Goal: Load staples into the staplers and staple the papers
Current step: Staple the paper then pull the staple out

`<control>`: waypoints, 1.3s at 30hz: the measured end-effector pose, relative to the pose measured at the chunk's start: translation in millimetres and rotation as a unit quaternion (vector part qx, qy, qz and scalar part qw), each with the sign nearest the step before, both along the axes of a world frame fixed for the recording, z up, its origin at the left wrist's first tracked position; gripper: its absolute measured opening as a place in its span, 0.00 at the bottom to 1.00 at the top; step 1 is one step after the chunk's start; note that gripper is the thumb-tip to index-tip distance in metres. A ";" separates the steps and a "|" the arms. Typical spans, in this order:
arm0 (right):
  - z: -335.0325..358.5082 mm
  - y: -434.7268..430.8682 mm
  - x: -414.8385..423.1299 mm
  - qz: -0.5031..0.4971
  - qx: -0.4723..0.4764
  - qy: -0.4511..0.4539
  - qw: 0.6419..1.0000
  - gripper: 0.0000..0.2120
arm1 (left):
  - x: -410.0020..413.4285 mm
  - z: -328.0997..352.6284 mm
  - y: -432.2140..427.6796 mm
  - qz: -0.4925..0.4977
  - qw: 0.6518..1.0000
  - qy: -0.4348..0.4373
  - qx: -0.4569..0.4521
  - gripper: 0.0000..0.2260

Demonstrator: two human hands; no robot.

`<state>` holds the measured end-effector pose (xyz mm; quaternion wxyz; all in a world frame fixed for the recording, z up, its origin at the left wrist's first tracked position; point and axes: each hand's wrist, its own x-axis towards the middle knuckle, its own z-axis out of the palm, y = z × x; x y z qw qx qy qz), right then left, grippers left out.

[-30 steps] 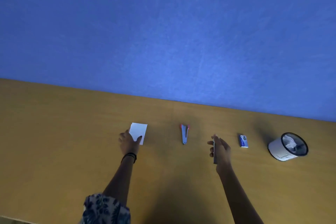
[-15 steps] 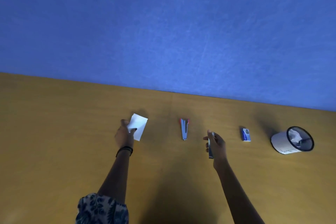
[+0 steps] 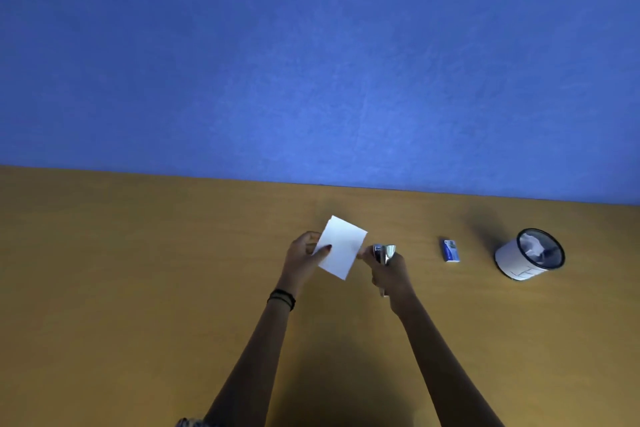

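My left hand [image 3: 302, 258] holds a small white stack of papers [image 3: 343, 247] lifted off the wooden table [image 3: 138, 270], pinched at its left edge. My right hand [image 3: 389, 270] grips a silver stapler [image 3: 382, 253], whose front end is right at the papers' right edge. The other stapler with red tips is hidden behind the papers or hands. A small blue staple box [image 3: 450, 250] lies on the table to the right of my right hand.
A white cup with a black rim [image 3: 528, 255], holding crumpled paper, lies tilted at the far right. A blue wall [image 3: 311, 62] rises behind the table's far edge.
My left hand lifted the papers off the table and brought them right. My right hand brought the stapler left to the papers' edge. The red-tipped stapler went out of sight.
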<state>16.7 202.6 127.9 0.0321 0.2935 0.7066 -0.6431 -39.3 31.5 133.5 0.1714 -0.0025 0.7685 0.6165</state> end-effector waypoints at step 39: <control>24.9 35.1 86.9 0.007 0.094 0.169 0.981 0.14 | 81.7 24.9 47.0 -0.036 0.996 -0.045 0.071 0.16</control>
